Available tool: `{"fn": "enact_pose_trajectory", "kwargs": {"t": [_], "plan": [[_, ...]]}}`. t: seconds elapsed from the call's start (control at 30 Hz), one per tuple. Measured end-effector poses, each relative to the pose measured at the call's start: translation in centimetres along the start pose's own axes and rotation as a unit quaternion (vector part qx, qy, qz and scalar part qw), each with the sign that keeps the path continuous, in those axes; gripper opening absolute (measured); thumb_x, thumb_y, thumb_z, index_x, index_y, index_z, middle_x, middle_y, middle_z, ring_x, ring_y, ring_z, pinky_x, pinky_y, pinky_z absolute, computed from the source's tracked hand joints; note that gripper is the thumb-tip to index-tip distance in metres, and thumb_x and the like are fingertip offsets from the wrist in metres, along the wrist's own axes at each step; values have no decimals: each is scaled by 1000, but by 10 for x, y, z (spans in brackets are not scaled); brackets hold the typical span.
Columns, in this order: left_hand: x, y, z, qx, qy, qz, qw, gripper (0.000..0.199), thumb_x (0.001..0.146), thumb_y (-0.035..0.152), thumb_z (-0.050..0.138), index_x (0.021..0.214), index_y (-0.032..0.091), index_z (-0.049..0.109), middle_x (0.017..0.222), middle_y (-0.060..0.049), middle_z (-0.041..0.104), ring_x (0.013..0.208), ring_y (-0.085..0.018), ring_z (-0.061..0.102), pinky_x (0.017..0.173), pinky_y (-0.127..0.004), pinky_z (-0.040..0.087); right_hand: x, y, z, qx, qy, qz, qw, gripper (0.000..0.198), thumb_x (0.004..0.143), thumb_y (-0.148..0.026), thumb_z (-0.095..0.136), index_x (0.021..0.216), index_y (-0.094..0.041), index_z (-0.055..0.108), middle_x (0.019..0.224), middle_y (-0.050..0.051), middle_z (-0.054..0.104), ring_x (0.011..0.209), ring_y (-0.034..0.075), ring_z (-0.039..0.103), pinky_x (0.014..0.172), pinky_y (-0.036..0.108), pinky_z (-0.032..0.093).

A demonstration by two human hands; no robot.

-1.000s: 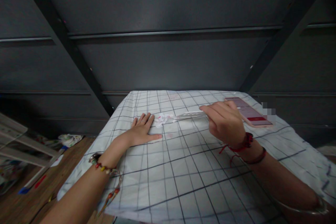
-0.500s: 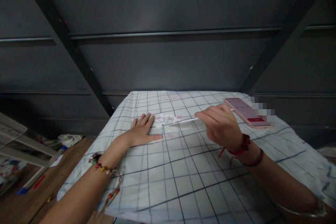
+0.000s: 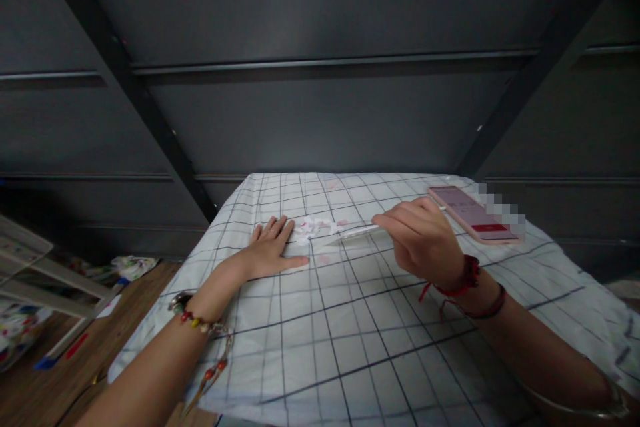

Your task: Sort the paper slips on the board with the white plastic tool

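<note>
My left hand point(image 3: 273, 247) lies palm down with fingers spread on the checked cloth point(image 3: 360, 320). Just beyond its fingertips is a small crumpled white piece point(image 3: 313, 228), perhaps paper or tissue, with pinkish-red marks. My right hand point(image 3: 423, 240) is closed around a thin white tool point(image 3: 357, 232). The tool's flat, narrow end points left, low over the cloth beside the crumpled piece; whether it touches the cloth I cannot tell. A short bit of its other end shows past my knuckles. Faint pink spots mark the cloth nearby.
A pink-edged phone point(image 3: 473, 213) with a lit screen lies right of my right hand. Dark panels point(image 3: 320, 120) rise behind the table. On the left, a pale rack point(image 3: 50, 287) stands on the wooden floor, near a bundled bag point(image 3: 134, 267).
The white tool has turned slightly in my right hand, so its left end looks broader and sits a little lower. My left hand, the crumpled piece and the phone have stayed in place.
</note>
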State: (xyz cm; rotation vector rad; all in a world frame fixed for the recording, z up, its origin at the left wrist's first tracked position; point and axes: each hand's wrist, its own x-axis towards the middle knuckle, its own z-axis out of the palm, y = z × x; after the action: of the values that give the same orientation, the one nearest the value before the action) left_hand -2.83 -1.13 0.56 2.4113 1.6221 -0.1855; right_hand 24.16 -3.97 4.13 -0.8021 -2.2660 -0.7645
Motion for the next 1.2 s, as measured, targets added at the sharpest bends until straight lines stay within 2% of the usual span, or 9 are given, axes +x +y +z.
{"fn": "enact_pose_trajectory", "kwargs": {"t": [0.2, 0.3, 0.4, 0.5, 0.6, 0.77, 1.0, 1.1, 1.2], "plan": [[0, -1, 1, 1, 0, 2, 1000, 97, 74, 75, 29, 141, 8, 6, 145, -15, 0, 131, -32, -4, 103, -48, 3, 0, -1, -1, 12, -23, -6, 1000, 27, 69, -3, 36, 80, -15, 58, 62, 2, 56, 61, 15, 43, 60, 30, 27], [-1, -2, 1, 1, -3, 4, 1000, 99, 73, 76, 29, 141, 9, 5, 145, -15, -1, 131, -32, -5, 102, -49, 4, 0, -2, -3, 38, -13, -14, 999, 24, 70, -5, 36, 78, -14, 57, 60, 2, 54, 58, 15, 41, 58, 29, 27], [-2, -1, -1, 2, -12, 5, 1000, 101, 72, 77, 31, 141, 9, 4, 144, -16, -3, 130, -32, -7, 102, -49, 3, 1, -4, -4, 20, 3, 0, 1000, 24, 70, -6, 36, 79, -14, 58, 59, 3, 53, 57, 15, 40, 57, 29, 28], [-3, 0, -4, 1, -23, 5, 1000, 105, 69, 78, 35, 141, 9, 2, 144, -16, -6, 130, -32, -8, 103, -48, 2, 3, -7, -5, 3, -10, -1, 1000, 26, 69, -4, 36, 80, -13, 58, 58, 3, 53, 57, 15, 38, 57, 29, 28], [-5, 0, -6, -3, -39, 11, 999, 109, 66, 78, 40, 141, 10, 1, 144, -15, -8, 130, -31, -10, 103, -48, 2, 4, -11, -7, 37, -18, -22, 999, 26, 70, -4, 35, 79, -13, 57, 57, 2, 52, 55, 14, 37, 55, 28, 28], [-7, -5, -9, -23, -48, 43, 998, 115, 60, 78, 48, 142, 15, -2, 144, -14, -10, 130, -31, -12, 103, -48, 0, 7, -18, -6, 78, 15, -40, 996, 26, 71, -2, 34, 81, -13, 56, 62, 2, 55, 59, 15, 40, 57, 29, 29], [-8, -9, -11, -35, -60, 72, 995, 116, 58, 76, 53, 141, 21, -8, 144, -12, -11, 130, -31, -12, 103, -48, 0, 5, -11, -6, 121, -16, -33, 992, 21, 77, -7, 34, 76, -14, 55, 61, 2, 53, 60, 14, 43, 59, 29, 31], [-8, -8, -11, -31, -64, 65, 995, 117, 58, 76, 53, 141, 18, -7, 144, -12, -11, 130, -31, -12, 104, -46, -1, 3, -4, -7, 89, -4, -15, 996, 23, 82, -12, 33, 75, -15, 55, 61, 2, 54, 61, 15, 44, 61, 29, 31], [-9, -8, -11, -36, -66, 63, 995, 117, 59, 75, 53, 141, 17, -7, 144, -12, -10, 130, -31, -11, 104, -47, -1, 3, -1, -8, 15, -4, 3, 1000, 26, 82, -11, 33, 75, -14, 58, 61, 3, 55, 61, 15, 44, 61, 29, 32]]}}
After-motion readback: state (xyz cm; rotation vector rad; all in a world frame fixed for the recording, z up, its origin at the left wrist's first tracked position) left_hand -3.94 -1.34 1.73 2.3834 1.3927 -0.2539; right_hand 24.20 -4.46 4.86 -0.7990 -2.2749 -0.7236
